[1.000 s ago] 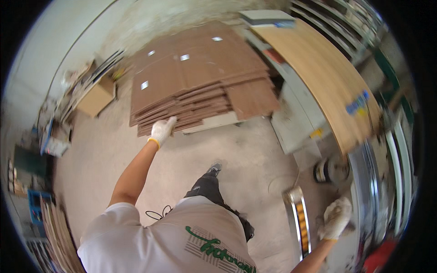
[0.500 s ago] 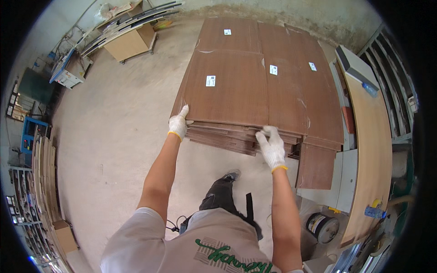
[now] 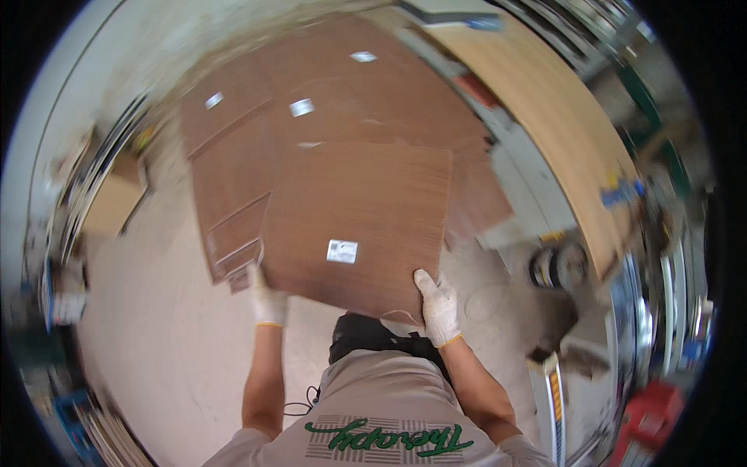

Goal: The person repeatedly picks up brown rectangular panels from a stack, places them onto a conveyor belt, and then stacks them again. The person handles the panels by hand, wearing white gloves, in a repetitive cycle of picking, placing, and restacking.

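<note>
Between my two gloved hands is a brown wood-grain panel (image 3: 366,202) with a white label near its close edge. It sits lifted and tilted in front of the stacked brown panels (image 3: 334,70). My left hand (image 3: 267,298), blurred by motion, is closed on the panel's near left corner. At the near right corner my right hand (image 3: 438,308) grips the panel's edge, its thumb on top. Both hands wear white knitted gloves with yellow cuffs. The fingers under the panel are hidden.
To the right runs a long light-wood board (image 3: 537,101) on a pale cabinet (image 3: 537,187). A dark bucket (image 3: 556,265) stands below it on the floor. A red object (image 3: 650,416) lies at the lower right. A wooden box-like stand (image 3: 115,194) with long strips is at the left.
The top near panel has come off the stack and is now close to my body in both hands. My right hand has closed on its edge. The view has turned right.
</note>
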Motion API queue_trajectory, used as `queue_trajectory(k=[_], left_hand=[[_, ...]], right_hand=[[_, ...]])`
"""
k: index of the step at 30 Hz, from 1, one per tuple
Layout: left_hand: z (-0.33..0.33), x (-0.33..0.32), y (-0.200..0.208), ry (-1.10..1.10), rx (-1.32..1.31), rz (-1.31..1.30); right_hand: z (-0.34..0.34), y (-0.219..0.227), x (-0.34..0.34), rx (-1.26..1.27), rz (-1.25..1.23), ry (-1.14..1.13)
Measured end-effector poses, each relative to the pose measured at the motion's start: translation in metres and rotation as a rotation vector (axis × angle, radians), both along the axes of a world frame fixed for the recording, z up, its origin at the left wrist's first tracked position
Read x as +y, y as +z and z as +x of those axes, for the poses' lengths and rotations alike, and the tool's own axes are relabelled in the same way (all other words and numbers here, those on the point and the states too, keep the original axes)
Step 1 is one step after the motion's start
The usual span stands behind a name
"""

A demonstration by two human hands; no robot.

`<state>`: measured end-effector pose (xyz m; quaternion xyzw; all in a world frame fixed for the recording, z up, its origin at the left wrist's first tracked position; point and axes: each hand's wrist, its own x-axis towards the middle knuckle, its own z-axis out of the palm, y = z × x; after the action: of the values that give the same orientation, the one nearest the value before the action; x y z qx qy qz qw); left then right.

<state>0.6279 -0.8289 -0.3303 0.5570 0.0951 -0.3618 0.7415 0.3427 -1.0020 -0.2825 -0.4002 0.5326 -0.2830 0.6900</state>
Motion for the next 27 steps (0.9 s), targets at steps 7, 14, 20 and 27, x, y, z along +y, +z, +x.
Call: queue_trajectory(k=[7,14,20,27], left_hand=[[-0.117,-0.123,0.036,-0.595,-0.243,-0.111],[-0.438,-0.274,0.076,-1.470,-0.735,0.159],[-0.689,-0.289,0.037,-1.506,-0.553,0.057],[-0.821,-0.262,0.039,-1.613,-0.500,0.203]], right_hand=[[-0.246,0.036,0.033,0.104,-0.201,-0.386],[-0.586,0.020,0.065,0.151,-0.313,-0.813],[-0.807,0.001,0.079,0.643,-0.187,-0.834],[-0.771,-0.007,0.110,0.452,-0.100,-1.888]])
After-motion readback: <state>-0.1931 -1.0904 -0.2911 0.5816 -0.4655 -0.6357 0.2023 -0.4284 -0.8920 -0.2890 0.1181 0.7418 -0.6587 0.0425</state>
